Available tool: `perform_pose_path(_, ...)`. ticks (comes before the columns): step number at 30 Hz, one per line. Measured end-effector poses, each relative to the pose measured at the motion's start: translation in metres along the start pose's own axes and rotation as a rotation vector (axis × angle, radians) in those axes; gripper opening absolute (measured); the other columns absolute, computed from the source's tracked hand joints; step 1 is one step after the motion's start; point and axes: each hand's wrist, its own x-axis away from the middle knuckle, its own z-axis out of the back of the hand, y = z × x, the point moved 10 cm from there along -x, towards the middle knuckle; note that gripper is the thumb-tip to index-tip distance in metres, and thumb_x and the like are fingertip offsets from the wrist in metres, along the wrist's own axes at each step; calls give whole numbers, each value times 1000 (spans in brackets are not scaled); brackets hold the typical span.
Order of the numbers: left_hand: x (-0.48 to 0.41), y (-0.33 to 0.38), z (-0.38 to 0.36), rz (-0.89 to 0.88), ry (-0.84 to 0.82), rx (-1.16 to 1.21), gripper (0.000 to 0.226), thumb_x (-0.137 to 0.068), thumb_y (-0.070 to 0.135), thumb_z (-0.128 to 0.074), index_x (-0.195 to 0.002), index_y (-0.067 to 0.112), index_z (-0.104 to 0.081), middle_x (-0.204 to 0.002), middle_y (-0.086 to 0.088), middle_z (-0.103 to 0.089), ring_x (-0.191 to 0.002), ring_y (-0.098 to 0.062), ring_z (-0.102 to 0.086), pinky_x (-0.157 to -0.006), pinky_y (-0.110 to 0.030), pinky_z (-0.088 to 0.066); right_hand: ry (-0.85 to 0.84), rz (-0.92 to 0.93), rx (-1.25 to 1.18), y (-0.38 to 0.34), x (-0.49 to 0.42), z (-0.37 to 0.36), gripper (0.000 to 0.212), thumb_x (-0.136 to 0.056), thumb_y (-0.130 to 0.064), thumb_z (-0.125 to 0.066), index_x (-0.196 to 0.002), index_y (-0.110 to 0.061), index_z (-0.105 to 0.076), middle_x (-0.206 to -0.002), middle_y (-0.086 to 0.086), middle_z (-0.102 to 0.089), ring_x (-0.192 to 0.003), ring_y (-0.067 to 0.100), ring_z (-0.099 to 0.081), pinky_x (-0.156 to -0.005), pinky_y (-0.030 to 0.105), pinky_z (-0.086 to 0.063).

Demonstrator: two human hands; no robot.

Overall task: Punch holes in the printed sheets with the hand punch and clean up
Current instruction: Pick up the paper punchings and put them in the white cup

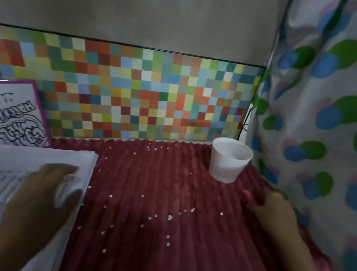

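A stack of printed sheets (35, 158) lies at the left on a dark red ribbed cloth (159, 245). My left hand (42, 195), blurred by motion, grips the stack's right edge between fingers and thumb. Several small white paper dots (169, 217) are scattered over the cloth. A white cup (228, 161) stands upright at the back right. My right hand (273, 212) rests on the cloth just in front of the cup, fingertips touching the fabric and holding nothing I can see. No hand punch is in view.
A purple-edged board with a black line drawing (11, 114) leans at the back left. A wall of coloured squares (144, 95) runs behind the cloth. A curtain with blue and green dots (331, 131) hangs close on the right.
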Motion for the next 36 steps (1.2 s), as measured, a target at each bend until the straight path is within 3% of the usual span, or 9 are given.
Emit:
perform_pose_path(2,-11,108,25,-127,-21,213,27,-82,39,-54,-101,25,-65,-95,9,-59,-83,-13,-59,-75,-32,-48,1,2,-9,-4,2,-2,49,-76,-65,-60,-78,-17,-54,-84,11,-62,-81,32,-60,-72,42,-54)
perform_pose_path(5,-8,172,-29,-159,-194,387,34,-77,32,-40,-81,12,-69,-81,2,-66,-74,-8,-57,-68,-30,-47,10,48,-34,-13,3,2,45,-75,-53,-72,-73,-12,-52,-81,14,-62,-81,34,-60,-75,41,-51)
perform_pose_path(9,-2,217,-91,-253,-235,439,24,-78,22,-51,-86,9,-69,-79,-2,-66,-72,-17,-61,-70,-27,-48,56,105,-20,-30,8,10,45,-68,-42,-82,-75,-14,-47,-84,16,-63,-83,34,-59,-76,40,-45)
perform_pose_path(14,-6,212,-130,-143,-267,329,24,-74,32,-57,-76,11,-68,-72,-4,-61,-62,-23,-60,-63,-32,-47,-135,68,70,-35,16,-11,46,-76,-51,-75,-83,-13,-50,-105,13,-56,-106,36,-51,-90,41,-41)
perform_pose_path(17,-9,212,-129,-144,-222,313,27,-73,32,-51,-67,11,-66,-67,-5,-60,-59,-24,-60,-60,-30,-41,68,173,23,-48,29,10,44,-79,-42,-74,-108,-11,-62,-116,15,-51,-108,38,-46,-91,43,-42)
perform_pose_path(23,-12,211,-126,-141,-193,252,30,-71,28,-47,-57,8,-63,-62,-9,-60,-55,-28,-58,-60,-36,-41,-112,367,-208,-71,62,-20,16,-80,-18,-77,-92,-8,-77,-103,13,-65,-111,26,-61,-89,28,-42)
perform_pose_path(28,-11,205,-125,-78,-206,282,16,-67,19,-60,-55,8,-62,-60,-7,-59,-54,-24,-58,-61,-30,-38,-77,371,-257,-68,62,-20,11,-78,-14,-79,-85,-6,-78,-94,12,-66,-102,26,-62,-83,21,-39)
perform_pose_path(31,-9,203,-125,-64,-233,288,12,-65,13,-64,-55,9,-60,-62,-5,-60,-55,-24,-58,-59,-40,-47,-50,378,-292,-70,64,-21,6,-78,-10,-78,-84,-9,-79,-90,6,-65,-87,17,-61,-82,28,-46)
perform_pose_path(36,-17,194,-102,-46,-187,337,17,-70,16,-68,-59,21,-55,-65,12,-59,-60,-5,-58,-64,-41,-46,-1,342,-301,-64,63,-22,6,-78,-4,-75,-75,-10,-74,-89,-1,-65,-96,22,-65,-75,18,-33)
